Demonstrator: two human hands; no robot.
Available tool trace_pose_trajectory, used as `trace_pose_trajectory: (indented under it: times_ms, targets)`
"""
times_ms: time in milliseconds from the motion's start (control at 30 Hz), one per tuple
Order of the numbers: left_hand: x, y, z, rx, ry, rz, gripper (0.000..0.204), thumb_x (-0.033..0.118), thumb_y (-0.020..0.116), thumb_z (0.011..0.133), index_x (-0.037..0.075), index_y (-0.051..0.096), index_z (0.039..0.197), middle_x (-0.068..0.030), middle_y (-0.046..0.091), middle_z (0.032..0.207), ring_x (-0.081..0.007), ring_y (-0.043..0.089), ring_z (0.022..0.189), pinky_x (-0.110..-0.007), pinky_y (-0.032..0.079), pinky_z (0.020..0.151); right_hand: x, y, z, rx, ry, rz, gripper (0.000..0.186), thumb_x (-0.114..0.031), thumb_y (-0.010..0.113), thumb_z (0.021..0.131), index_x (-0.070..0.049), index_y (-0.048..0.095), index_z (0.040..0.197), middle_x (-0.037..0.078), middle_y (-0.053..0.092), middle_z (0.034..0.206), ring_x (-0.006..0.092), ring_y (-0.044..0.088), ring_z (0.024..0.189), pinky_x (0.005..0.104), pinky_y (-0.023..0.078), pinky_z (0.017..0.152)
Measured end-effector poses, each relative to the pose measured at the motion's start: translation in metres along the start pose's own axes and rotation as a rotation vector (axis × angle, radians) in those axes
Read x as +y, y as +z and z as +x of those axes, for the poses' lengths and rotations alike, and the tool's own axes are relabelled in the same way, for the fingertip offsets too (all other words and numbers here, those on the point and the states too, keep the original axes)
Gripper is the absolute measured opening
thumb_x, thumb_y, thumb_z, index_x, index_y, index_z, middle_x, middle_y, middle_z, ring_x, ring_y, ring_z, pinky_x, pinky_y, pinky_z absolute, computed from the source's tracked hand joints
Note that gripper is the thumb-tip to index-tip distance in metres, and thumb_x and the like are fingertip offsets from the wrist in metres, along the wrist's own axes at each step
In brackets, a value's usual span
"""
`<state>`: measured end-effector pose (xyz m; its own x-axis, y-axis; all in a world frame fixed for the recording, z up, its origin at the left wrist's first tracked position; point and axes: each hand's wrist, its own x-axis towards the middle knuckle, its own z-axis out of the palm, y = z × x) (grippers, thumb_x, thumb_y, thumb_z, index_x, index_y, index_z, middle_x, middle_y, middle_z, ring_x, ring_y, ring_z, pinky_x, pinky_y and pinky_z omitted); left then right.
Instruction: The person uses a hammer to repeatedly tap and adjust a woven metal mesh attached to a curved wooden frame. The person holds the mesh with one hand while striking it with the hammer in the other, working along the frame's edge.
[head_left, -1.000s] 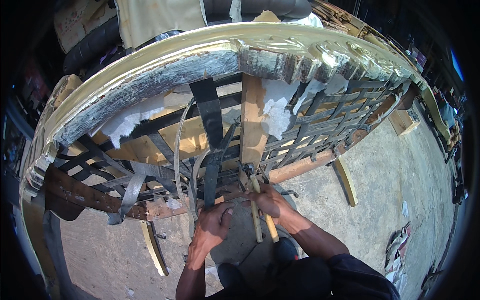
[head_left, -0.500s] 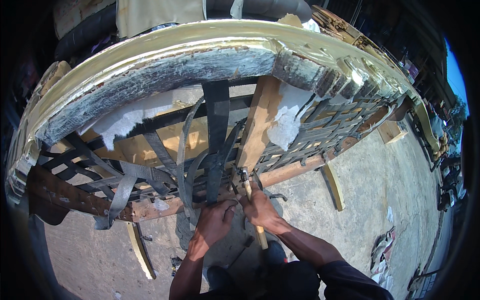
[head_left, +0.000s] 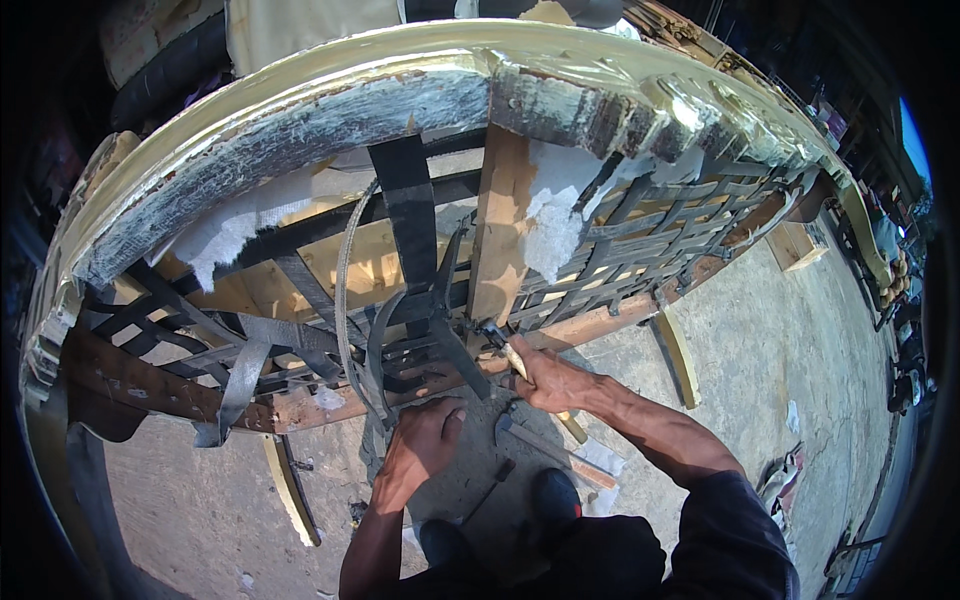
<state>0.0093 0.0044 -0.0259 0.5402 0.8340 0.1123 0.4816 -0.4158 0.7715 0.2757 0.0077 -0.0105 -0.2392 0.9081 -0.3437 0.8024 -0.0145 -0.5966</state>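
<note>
My right hand point(head_left: 550, 385) is closed on a pincer-like tool point(head_left: 492, 333) with pale handles, its dark head against the webbing by a wooden crossbar point(head_left: 502, 215). My left hand point(head_left: 428, 440) has curled fingers at the lower rail, left of a dangling black strap point(head_left: 460, 360); what it grips is hidden. The upturned furniture frame point(head_left: 310, 50) has cream paint, a rough underside, torn white fabric point(head_left: 555, 230) and woven dark straps point(head_left: 640, 240), several of them loose. A hammer point(head_left: 560, 455) lies on the concrete floor below my hands.
Short cream legs or slats point(head_left: 675, 355) stand below the frame, with a wooden block point(head_left: 798, 243) at right. Crumpled scraps point(head_left: 780, 480) lie on the floor at right. Stacked timber point(head_left: 670, 35) and upholstered pieces point(head_left: 300, 20) are behind the frame.
My right hand has moved up and rightward, tilting the tool. The dark strap's lower end has swung right, away from my left hand. The hammer below has come into clearer view.
</note>
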Motion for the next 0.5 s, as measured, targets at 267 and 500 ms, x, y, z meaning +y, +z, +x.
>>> trace_pose_trajectory:
  times_ms: [267,500]
  targets:
    - [0.011,-0.01,-0.011,-0.077,-0.049,0.009,0.025,0.016,0.063,0.098,0.003,0.071,0.118,-0.0215,0.074,0.108,-0.0398,0.071,0.099,-0.044,0.055,0.086,0.022,-0.005,-0.024,0.142,-0.078,-0.025,0.042,-0.023,0.056,0.106,-0.01,0.045,0.143,0.023,0.065,0.127,0.0425,0.062,0.118,0.0515,0.047,0.097]
    - [0.007,-0.006,-0.03,-0.085,-0.09,0.047,0.026,0.018,0.063,0.099,0.004,0.07,0.12,-0.0208,0.073,0.112,-0.0409,0.07,0.101,-0.045,0.055,0.089,-0.053,0.012,-0.011,-0.096,0.275,0.651,0.049,-0.028,0.056,0.104,0.002,0.047,0.142,0.026,0.063,0.132,0.0401,0.058,0.13,0.0451,0.043,0.107]
